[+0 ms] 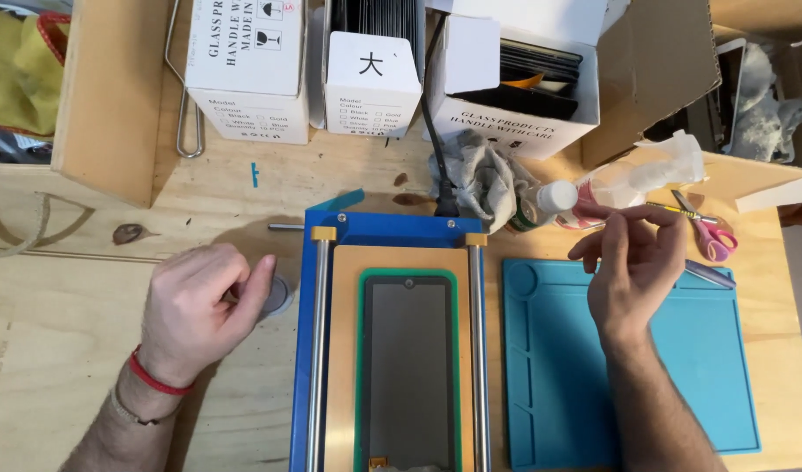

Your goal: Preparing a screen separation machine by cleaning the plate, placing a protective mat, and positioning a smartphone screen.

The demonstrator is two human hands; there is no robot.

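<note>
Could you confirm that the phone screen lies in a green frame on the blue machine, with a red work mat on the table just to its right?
Not quite: the head view shows the work mat is teal blue, not red. The rest holds: the phone screen lies in a green frame on the blue machine, and the mat sits on the table just to its right.

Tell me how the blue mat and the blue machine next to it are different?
The blue mat is flat, soft-looking turquoise with moulded trays and nothing on it; the blue machine is darker blue and carries two steel rails and a dark phone screen in a green frame. The right hand hovers over the mat; the left hand rests beside the machine. Both lie on the wooden table.
</note>
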